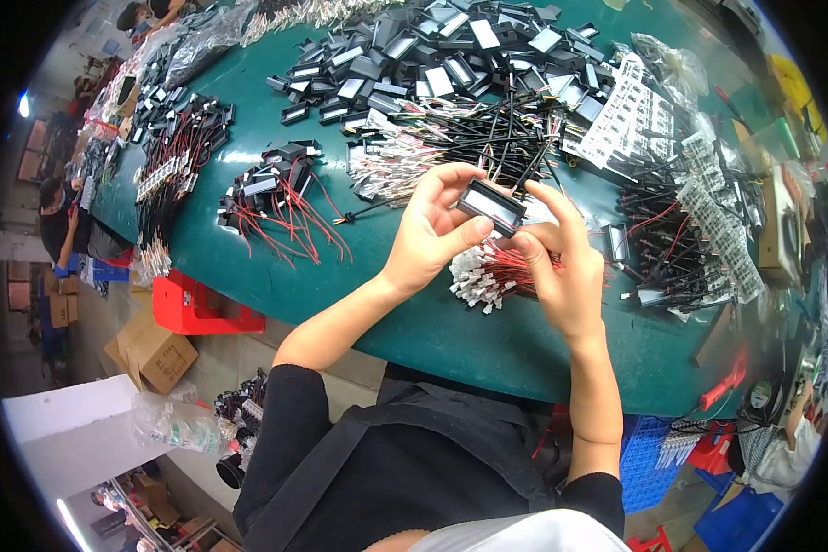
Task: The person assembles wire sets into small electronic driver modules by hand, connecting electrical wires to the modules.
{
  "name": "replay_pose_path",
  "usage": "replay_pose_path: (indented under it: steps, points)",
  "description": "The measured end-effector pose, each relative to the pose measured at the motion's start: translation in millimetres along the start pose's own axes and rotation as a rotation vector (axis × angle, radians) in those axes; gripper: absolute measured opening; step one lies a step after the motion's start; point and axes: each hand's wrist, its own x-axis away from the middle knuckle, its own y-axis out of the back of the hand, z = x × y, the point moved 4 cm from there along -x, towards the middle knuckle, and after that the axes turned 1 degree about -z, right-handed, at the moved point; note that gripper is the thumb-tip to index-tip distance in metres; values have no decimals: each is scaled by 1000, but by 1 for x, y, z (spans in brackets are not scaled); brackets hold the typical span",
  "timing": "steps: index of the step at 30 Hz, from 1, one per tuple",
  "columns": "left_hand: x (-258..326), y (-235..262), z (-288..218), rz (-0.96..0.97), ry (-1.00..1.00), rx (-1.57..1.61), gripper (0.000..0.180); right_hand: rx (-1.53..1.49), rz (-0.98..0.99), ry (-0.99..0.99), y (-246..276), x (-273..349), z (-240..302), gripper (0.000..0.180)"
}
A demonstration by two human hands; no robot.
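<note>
Between both hands, over the near middle of the table, is a small black rectangular plastic housing with a pale window facing up. My left hand grips its left end, thumb in front and fingers behind. The bent fingers and thumb of my right hand are closed at its right end; whatever else they pinch is hidden. Beneath the hands lies a bundle of red wires with white connectors. Just beyond them spreads a heap of black cables with light-coloured wire ends.
A large pile of black housings covers the far side of the green table. Housings with red wires lie to the left. White label sheets and more cables are on the right. A red stool stands beside the table.
</note>
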Motion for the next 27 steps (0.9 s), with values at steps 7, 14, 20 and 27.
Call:
replay_pose_path:
  steps: [7, 14, 20, 27]
  points:
    - [3, -2, -9, 80, -314, -323, 51, -51, 283, -163, -5, -2, -7, 34]
    - [5, -10, -23, 164, -870, -888, 52, 250, 171, 70, -10, 4, -2, 27]
    - [7, -9, -18, 159, -629, -736, 49, -151, 222, -219, -1, 3, -17, 7]
    - [4, -7, -11, 73, 67, -130, 41, -95, -130, 72, 13, 4, -7, 7]
